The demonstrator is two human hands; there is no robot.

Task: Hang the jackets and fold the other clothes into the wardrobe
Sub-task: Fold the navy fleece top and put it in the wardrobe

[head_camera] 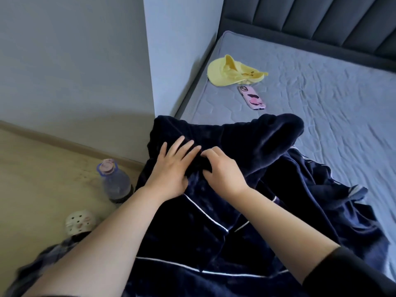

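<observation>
A person's left hand (pixel 171 166) presses flat, fingers straight, on a navy garment (pixel 214 221) (white-piped) on the bed (pixel 321 103); the right hand (pixel 222 170) pinches its fabric.

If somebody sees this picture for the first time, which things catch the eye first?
First, the two hands, left hand flat and right hand pinching, on the dark navy garment with white piping at the bed's near corner. Then the yellow cap and the pink phone farther up the grey mattress.
</observation>
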